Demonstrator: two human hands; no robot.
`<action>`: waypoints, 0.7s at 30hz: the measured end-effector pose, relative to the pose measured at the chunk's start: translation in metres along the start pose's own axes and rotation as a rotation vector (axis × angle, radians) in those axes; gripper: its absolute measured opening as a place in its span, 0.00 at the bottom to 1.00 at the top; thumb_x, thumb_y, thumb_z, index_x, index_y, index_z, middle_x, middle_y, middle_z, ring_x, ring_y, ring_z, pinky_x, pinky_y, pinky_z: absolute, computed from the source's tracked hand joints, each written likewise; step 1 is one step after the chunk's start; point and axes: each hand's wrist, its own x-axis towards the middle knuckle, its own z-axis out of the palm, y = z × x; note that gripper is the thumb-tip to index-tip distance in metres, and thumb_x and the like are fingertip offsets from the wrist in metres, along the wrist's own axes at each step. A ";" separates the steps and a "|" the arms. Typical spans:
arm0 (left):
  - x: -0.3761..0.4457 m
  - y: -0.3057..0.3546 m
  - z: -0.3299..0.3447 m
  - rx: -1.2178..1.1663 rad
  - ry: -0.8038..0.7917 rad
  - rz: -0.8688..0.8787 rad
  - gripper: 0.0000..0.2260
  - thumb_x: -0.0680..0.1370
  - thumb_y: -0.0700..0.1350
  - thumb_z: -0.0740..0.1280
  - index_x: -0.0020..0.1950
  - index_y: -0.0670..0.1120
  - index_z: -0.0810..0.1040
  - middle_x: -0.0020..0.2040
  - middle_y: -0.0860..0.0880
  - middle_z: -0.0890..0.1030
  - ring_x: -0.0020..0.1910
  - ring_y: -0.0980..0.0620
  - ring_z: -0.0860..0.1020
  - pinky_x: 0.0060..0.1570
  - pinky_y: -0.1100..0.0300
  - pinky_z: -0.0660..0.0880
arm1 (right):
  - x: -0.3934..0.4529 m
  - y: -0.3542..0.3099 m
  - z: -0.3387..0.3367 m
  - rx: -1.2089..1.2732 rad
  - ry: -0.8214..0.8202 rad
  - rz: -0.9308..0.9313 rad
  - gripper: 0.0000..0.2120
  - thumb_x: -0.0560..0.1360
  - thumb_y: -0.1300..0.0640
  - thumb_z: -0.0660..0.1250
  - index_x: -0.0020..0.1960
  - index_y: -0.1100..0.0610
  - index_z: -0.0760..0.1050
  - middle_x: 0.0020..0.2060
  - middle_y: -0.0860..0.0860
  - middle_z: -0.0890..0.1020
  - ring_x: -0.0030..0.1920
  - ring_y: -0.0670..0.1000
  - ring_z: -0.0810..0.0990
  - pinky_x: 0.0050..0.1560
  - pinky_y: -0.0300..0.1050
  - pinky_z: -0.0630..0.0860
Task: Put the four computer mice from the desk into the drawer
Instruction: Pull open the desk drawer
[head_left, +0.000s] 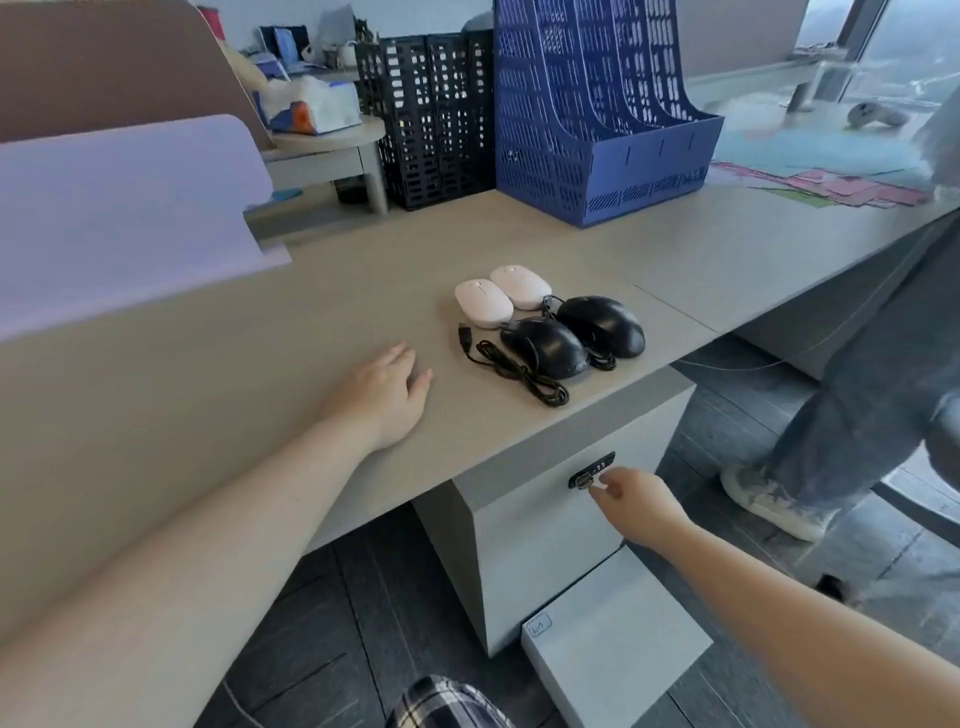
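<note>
Two white mice (484, 303) (521, 286) and two black corded mice (544, 346) (602, 325) sit together near the desk's front edge, a black cable (511, 369) coiled in front of them. My left hand (387, 395) rests flat on the desk (260, 374), left of the mice, holding nothing. My right hand (636, 506) is below the desk edge, its fingertips pinched at the black lock (592, 469) on the shut grey drawer front (535, 519). A lower drawer (618, 644) juts out near the floor.
A blue file rack (597, 119) and a black file rack (431, 114) stand at the back of the desk. A lilac divider panel (119, 218) rises at the left. Another person's legs (857, 405) stand at the right, close to the drawer unit.
</note>
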 end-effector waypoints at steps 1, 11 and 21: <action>0.001 0.000 0.001 0.013 0.014 0.003 0.25 0.82 0.54 0.51 0.76 0.42 0.58 0.78 0.46 0.58 0.77 0.50 0.56 0.76 0.53 0.53 | 0.008 0.001 0.005 0.116 -0.015 0.063 0.18 0.78 0.50 0.60 0.59 0.61 0.76 0.45 0.54 0.82 0.44 0.55 0.80 0.43 0.44 0.75; 0.001 -0.002 0.004 0.060 -0.004 0.008 0.25 0.82 0.53 0.51 0.76 0.42 0.58 0.78 0.45 0.58 0.77 0.50 0.55 0.76 0.54 0.52 | 0.025 -0.027 0.013 0.642 -0.177 0.473 0.14 0.79 0.64 0.60 0.34 0.63 0.69 0.29 0.57 0.72 0.29 0.52 0.71 0.30 0.41 0.72; -0.014 0.006 0.004 0.101 -0.042 0.055 0.26 0.82 0.54 0.49 0.77 0.42 0.56 0.79 0.45 0.56 0.78 0.50 0.54 0.75 0.54 0.51 | 0.011 -0.010 0.018 0.665 -0.150 0.478 0.12 0.79 0.63 0.58 0.38 0.62 0.73 0.29 0.55 0.73 0.29 0.51 0.71 0.26 0.39 0.71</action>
